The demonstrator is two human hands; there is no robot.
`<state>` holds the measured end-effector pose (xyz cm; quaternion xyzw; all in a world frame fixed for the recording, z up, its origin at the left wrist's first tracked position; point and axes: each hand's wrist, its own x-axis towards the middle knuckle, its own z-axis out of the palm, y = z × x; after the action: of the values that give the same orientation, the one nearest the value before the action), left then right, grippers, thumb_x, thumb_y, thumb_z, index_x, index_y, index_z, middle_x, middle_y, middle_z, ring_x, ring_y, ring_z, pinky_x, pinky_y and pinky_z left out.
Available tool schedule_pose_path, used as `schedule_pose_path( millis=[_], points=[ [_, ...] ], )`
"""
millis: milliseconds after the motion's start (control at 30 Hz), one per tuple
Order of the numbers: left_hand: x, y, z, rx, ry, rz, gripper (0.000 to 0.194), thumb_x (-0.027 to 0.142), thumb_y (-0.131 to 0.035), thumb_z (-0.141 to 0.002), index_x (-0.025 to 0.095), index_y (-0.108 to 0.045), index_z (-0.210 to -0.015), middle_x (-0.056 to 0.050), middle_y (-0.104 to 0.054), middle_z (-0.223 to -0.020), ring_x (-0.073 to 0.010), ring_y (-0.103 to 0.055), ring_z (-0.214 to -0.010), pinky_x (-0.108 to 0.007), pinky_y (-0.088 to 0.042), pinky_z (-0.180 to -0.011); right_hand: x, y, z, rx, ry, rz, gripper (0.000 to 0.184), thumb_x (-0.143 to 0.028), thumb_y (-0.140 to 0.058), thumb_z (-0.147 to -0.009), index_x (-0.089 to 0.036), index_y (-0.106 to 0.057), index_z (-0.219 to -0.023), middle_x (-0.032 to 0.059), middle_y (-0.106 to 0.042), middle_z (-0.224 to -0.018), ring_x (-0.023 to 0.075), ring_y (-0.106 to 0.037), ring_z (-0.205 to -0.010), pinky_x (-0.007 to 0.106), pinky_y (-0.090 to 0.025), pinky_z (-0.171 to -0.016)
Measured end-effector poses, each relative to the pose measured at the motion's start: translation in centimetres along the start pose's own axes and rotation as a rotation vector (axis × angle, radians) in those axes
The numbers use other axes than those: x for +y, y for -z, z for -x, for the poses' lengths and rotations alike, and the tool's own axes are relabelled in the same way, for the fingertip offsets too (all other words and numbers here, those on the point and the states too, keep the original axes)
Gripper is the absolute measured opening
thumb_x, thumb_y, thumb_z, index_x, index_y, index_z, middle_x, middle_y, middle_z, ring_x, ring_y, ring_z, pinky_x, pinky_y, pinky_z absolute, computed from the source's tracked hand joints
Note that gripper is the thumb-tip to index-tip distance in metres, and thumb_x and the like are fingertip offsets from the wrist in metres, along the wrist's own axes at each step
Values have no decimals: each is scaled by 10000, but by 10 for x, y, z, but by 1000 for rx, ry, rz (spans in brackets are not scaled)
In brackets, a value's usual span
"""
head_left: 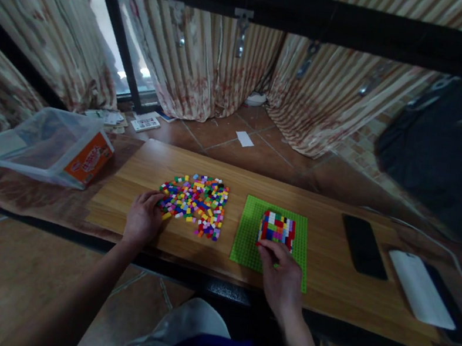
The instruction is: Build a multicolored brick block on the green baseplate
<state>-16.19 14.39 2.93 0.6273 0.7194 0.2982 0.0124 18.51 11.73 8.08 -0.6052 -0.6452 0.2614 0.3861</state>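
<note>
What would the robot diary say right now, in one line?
left hand: at brick pile | right hand: at brick block | block: on green plate

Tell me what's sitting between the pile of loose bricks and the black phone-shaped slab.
The green baseplate with the brick build on it, right hand at its edge, in the head view.

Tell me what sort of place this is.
Probably a room in a home: patterned curtains hang over glass, the floor is tiled, and toy bricks lie on a wooden board.
</note>
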Motion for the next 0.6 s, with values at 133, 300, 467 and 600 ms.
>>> schedule_pose_path(
  millis=[133,300,467,600],
  points=[
    [6,1,1,5,35,-9,402,94,-443,-824,200,-711,-1105,-97,-680,-1184,-261,-613,-1132,-422,-510,-1032,-12,-19,-9,-75,118,32,253,-365,-511,-975,-233,-727,-967,68,-743,-981,206,-693,-866,337,-540,-789],
    [8,2,2,1,43,-12,419,68,-457,-809,208,-711,-1111,-87,-683,-1175,-255,-608,-1129,-428,-503,-1049,-27,-66,-30,-202,219,154,246,-246,-476,-968,-237,-717,-921,63,-742,-936,206,-689,-874,330,-521,-821],
    [8,1,3,-3,45,-2,409,61,-464,-822,206,-704,-1120,-83,-679,-1178,-253,-598,-1132,-426,-496,-1057,-20,-86,-41,-250,186,227,254,-183,-468,-946,-227,-710,-1012,69,-756,-1023,209,-700,-932,335,-515,-870],
    [9,0,4,-6,55,14,411,42,-470,-824,188,-701,-1130,-93,-676,-1185,-249,-599,-1115,-419,-495,-1050,-18,-80,-29,-198,223,162,286,-208,-448,-961,-223,-699,-1096,80,-750,-1110,218,-699,-997,365,-517,-923]
  ],
)
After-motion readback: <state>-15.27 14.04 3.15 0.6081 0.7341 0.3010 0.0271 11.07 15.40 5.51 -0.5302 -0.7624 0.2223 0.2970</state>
